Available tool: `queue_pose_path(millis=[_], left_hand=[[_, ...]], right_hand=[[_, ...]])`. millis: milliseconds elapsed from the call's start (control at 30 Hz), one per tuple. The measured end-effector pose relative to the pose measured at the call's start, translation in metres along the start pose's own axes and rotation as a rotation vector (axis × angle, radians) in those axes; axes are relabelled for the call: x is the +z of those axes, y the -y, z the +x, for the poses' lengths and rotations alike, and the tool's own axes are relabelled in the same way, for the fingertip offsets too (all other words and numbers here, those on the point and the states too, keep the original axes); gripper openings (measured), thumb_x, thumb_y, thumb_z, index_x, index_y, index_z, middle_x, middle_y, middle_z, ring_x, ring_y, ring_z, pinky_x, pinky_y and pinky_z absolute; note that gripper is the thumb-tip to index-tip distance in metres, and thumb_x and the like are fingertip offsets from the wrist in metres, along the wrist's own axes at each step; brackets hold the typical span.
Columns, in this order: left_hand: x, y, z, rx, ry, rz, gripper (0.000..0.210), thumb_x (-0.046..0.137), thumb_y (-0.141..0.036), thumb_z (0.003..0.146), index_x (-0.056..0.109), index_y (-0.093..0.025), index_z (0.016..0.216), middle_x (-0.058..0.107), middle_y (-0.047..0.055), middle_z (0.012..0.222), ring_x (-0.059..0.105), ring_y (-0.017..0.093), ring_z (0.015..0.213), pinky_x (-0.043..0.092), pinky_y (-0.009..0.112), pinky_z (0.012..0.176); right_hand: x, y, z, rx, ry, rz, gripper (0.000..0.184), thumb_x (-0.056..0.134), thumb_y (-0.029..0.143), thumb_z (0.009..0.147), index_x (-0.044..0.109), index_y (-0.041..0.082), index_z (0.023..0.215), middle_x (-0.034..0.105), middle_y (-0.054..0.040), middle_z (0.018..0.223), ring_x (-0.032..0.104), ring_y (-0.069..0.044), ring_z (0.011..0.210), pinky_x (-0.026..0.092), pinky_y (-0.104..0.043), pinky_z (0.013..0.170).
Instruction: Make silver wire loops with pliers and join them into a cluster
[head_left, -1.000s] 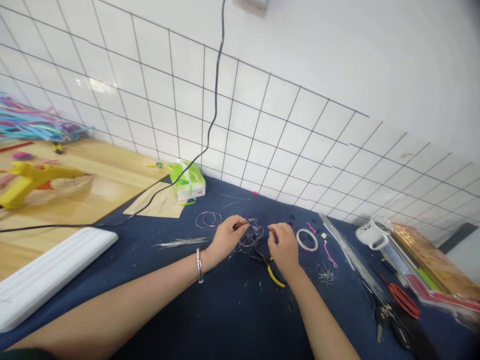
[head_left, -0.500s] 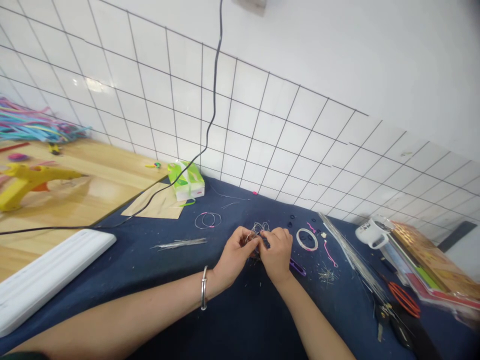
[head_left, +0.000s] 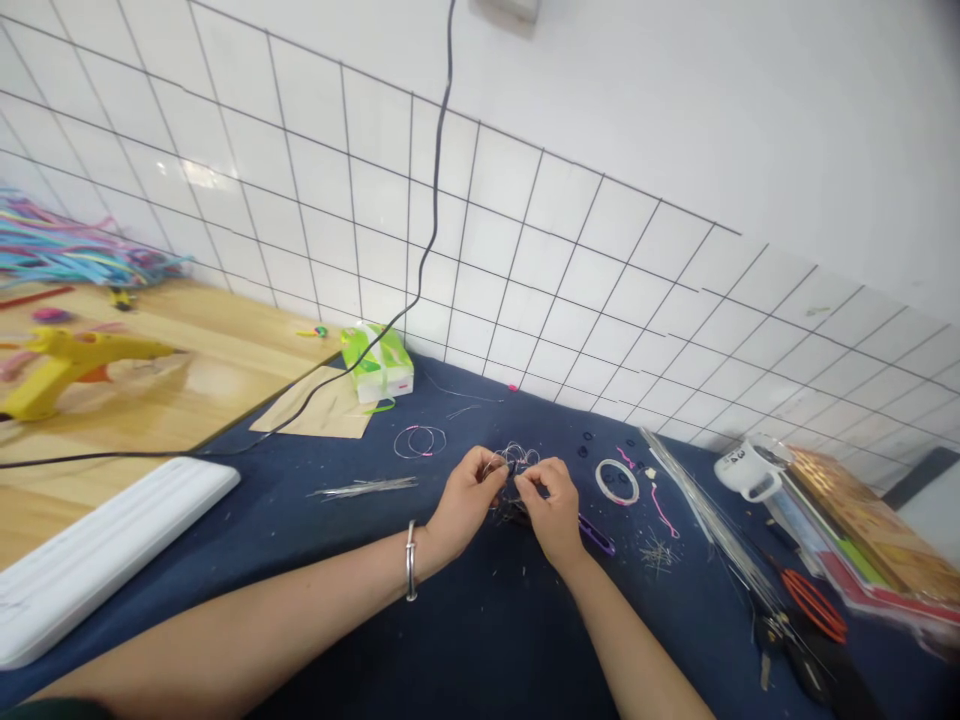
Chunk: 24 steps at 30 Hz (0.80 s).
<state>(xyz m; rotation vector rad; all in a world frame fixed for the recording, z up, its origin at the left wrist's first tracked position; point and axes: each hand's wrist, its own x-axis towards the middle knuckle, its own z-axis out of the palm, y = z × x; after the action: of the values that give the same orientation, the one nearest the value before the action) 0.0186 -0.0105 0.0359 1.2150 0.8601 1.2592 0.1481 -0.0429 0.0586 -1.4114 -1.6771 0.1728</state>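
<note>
Above the dark blue cloth (head_left: 450, 640), both hands work at a small bunch of looped thin silver wire (head_left: 517, 455). My left hand (head_left: 459, 508) pinches its left side between thumb and fingers. From the right, my right hand (head_left: 553, 510) has thumb and forefinger closed at the wire, close to the left fingertips. A small dark piece shows between the hands, too small to name. The underside of the bunch is partly hidden by the fingers. A purple tool (head_left: 598, 535) lies beside my right hand, partly covered by it.
Wire rings (head_left: 420, 441) and straight wires (head_left: 365, 488) lie left. At right are a white ring (head_left: 617, 483), wire clippings (head_left: 658, 554), long wires (head_left: 697, 495), a mug (head_left: 744, 470) and orange-handled scissors (head_left: 814, 603). A black cable (head_left: 429, 250) hangs down behind.
My right fingertips have drawn slightly apart from the left ones, showing more of the wire bunch and a dark piece. The whole view has shifted a little.
</note>
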Motion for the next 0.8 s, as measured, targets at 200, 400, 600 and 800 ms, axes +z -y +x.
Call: queue_pose_path(millis=[200, 400, 600, 800], left_hand=[[0.001, -0.004, -0.001, 0.003, -0.002, -0.025, 0.014, 0.053, -0.031, 0.078, 0.051, -0.017, 0.08, 0.048, -0.003, 0.07, 0.046, 0.009, 0.058, 0.041, 0.02, 0.051], [0.003, -0.005, -0.002, -0.005, -0.043, -0.057, 0.015, 0.053, -0.03, 0.078, 0.05, -0.017, 0.086, 0.049, -0.002, 0.073, 0.048, 0.01, 0.061, 0.045, 0.021, 0.055], [0.007, -0.01, -0.011, -0.021, 0.022, -0.097, 0.02, 0.053, -0.027, 0.078, 0.049, -0.019, 0.095, 0.051, -0.001, 0.079, 0.05, 0.01, 0.066, 0.046, 0.022, 0.057], [0.01, -0.014, -0.015, -0.054, 0.069, -0.108, 0.024, 0.052, -0.028, 0.079, 0.047, -0.02, 0.1, 0.052, 0.001, 0.087, 0.053, 0.012, 0.072, 0.048, 0.023, 0.059]], right_hand=[[0.004, 0.001, -0.006, -0.079, -0.062, -0.235, 0.015, 0.045, 0.019, 0.084, 0.06, 0.019, 0.081, 0.052, -0.0041, 0.077, 0.046, -0.018, 0.08, 0.037, -0.034, 0.076], [0.007, 0.004, -0.01, -0.189, -0.112, -0.344, 0.013, 0.051, 0.022, 0.082, 0.063, 0.02, 0.081, 0.05, -0.0043, 0.075, 0.045, -0.018, 0.077, 0.035, -0.036, 0.075], [0.007, 0.001, -0.007, -0.125, -0.086, -0.438, 0.014, 0.051, 0.021, 0.082, 0.064, 0.021, 0.082, 0.05, -0.0039, 0.074, 0.045, -0.018, 0.076, 0.034, -0.034, 0.071], [0.005, 0.004, -0.005, -0.086, -0.149, -0.341, 0.007, 0.053, 0.02, 0.079, 0.06, 0.018, 0.079, 0.052, -0.004, 0.076, 0.046, -0.018, 0.077, 0.034, -0.034, 0.074]])
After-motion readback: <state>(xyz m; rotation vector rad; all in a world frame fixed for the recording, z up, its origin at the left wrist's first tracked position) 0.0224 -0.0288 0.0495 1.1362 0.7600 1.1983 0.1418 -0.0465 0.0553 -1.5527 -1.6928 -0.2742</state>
